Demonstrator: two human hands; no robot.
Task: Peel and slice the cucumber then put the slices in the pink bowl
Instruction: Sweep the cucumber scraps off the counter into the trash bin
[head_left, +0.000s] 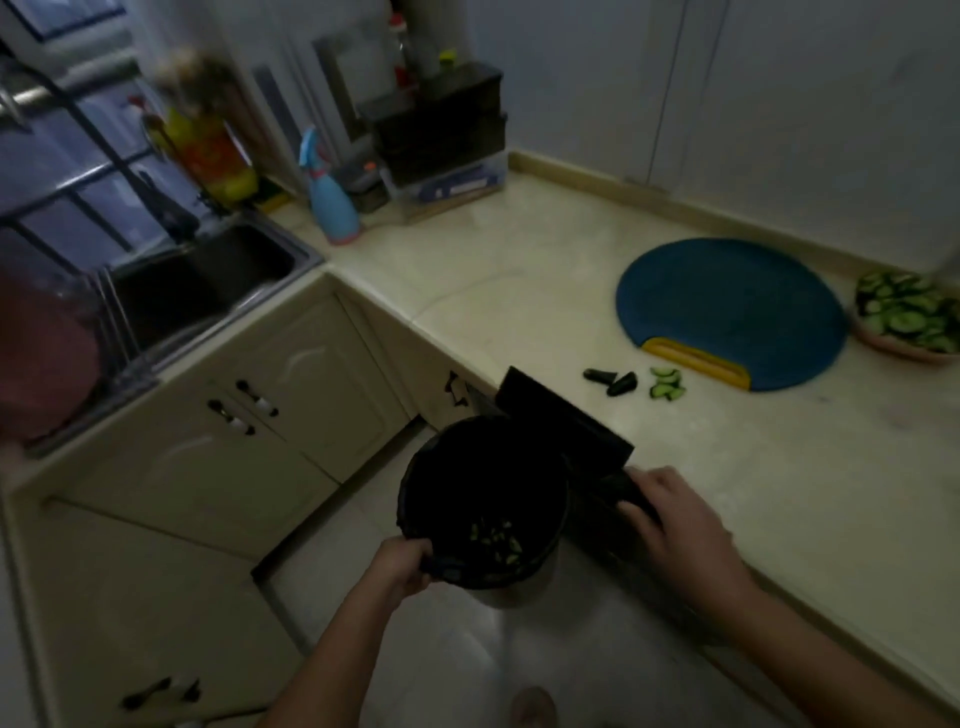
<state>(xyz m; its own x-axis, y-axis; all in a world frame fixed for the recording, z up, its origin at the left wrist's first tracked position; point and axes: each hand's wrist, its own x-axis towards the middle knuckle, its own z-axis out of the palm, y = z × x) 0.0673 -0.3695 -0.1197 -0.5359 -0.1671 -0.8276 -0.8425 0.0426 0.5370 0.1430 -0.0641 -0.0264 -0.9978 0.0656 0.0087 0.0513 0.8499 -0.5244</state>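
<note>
The left grip (402, 564) clamps the bin (415, 467) by its rim; the right grip (675, 514) wraps the handle of the cleaver (561, 415), whose blade lies at the tabletop (519, 291) edge. Most slices (904, 312) fill the pink bowl (898, 349), yet stray slices (666, 383) lie beside two ends (610, 380); a broad sweep could bin them too.

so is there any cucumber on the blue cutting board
No, the blue cutting board is bare; loose cucumber pieces lie on the counter beside it and slices fill the pink bowl.
</note>
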